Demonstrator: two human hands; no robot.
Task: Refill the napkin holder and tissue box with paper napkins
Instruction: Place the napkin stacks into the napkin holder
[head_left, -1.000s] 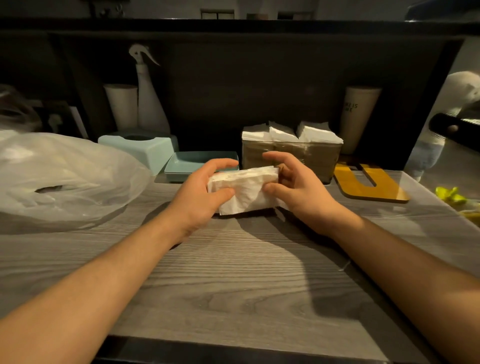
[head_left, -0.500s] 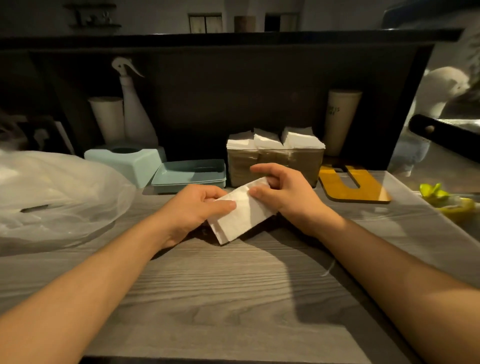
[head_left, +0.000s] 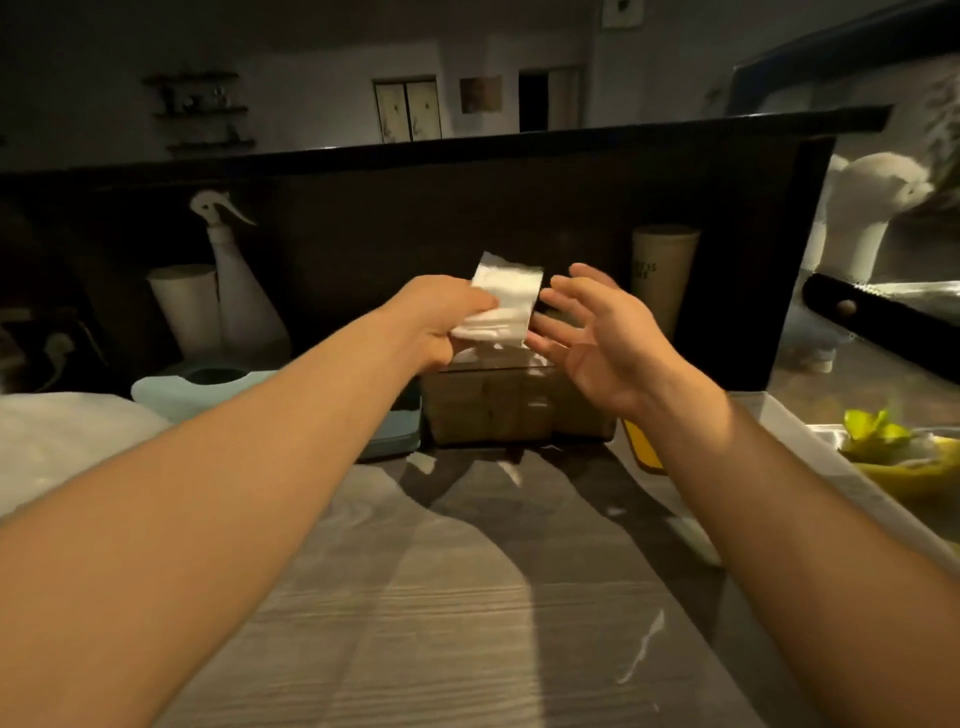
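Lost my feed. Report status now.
Left hand grips napkins above holder. Right hand open beside them, holding nothing. Holder already has napkins; nothing blocks the drop.

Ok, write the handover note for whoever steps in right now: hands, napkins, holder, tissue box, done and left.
Left hand: grips a folded stack of napkins, held above the brown napkin holder.
Right hand: open, fingers spread beside the stack, holding nothing.
Holder: at the back of the counter, white napkins already showing at its top.
Light blue tissue box: left of the holder, partly behind the left arm; its fill cannot be seen.
Left: drop this stack into the holder, then see to the tissue box.
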